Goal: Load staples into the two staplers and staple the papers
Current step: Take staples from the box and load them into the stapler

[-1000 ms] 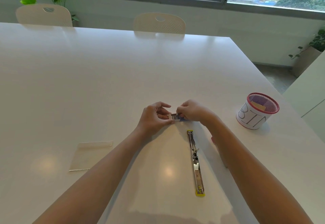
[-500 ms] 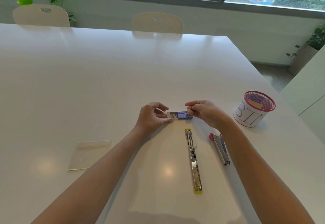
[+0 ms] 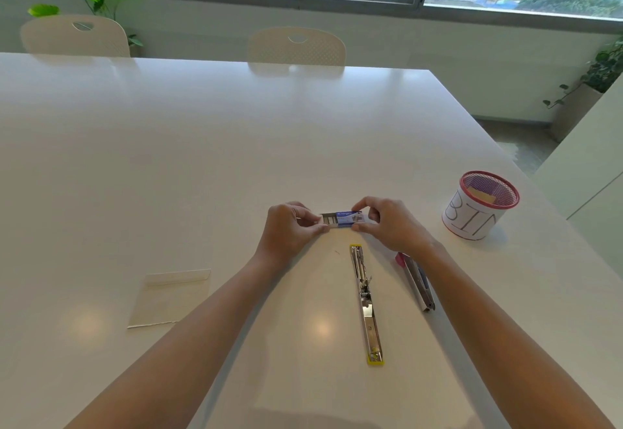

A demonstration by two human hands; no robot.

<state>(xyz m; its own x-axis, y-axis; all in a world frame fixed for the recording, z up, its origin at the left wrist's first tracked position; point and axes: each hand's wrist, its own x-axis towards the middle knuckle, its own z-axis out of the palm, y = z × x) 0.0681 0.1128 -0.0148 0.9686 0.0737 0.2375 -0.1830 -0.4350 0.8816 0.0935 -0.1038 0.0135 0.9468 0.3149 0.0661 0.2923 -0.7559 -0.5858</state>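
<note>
**A:** From the head view, what are the hands doing?

**B:** Both are on the small blue-and-white cardboard staple box (image 3: pixel 341 219), held just above the glossy white table (image 3: pixel 202 159). The left hand (image 3: pixel 289 231) pinches the pale inner tray, which pokes out of the box's left end. The right hand (image 3: pixel 387 223) is curled round the blue sleeve, fingertips closed on its top and bottom edges. Neither hand has anything else in it.

**B:** Near the person, the long chrome stapler with yellow ends (image 3: pixel 366 304) lies hinged fully flat, its channel facing up. Just to its right is the grey stapler with a pink tip (image 3: pixel 416 282), shut and partly hidden by the right forearm. The cream sheets of paper (image 3: pixel 170 297) lie well apart on the left. A pink mesh cup with a "BIN" label (image 3: pixel 478 204) stands to the right.

**A:** How will the box handle?

**B:** I'd judge it light and easily crushed, so hold the sleeve by its narrow edges and don't squeeze the faces. The tray should slide out with a gentle pull. The strips inside are probably brittle and could snap or spill if the tray tips, so keep it level. Lift a strip by its long sides.

**A:** And progress?

**B:** Early, I think: I can't tell whether either stapler is loaded.
</note>
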